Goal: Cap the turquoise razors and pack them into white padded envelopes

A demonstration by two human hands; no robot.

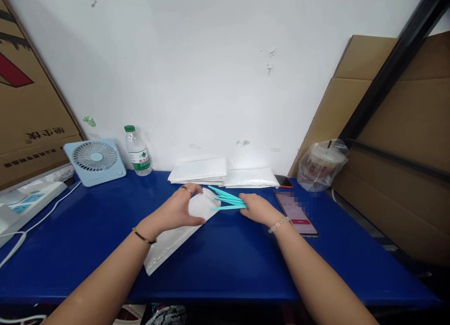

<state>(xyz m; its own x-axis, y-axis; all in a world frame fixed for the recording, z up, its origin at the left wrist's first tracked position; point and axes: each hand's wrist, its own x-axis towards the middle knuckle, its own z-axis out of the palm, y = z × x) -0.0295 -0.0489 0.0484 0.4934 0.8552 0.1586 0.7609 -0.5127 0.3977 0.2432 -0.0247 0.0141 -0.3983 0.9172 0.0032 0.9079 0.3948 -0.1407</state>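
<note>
Turquoise strips were pinched in the right hand, mostly outside the white mailer left of that grip, its mouth framed by the spread left hand; stacked mailers were left beyond.

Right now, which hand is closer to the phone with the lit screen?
Right. The right hand is just left of the phone, gripping turquoise strips; the left hand is farther left, at the white bag.
</note>
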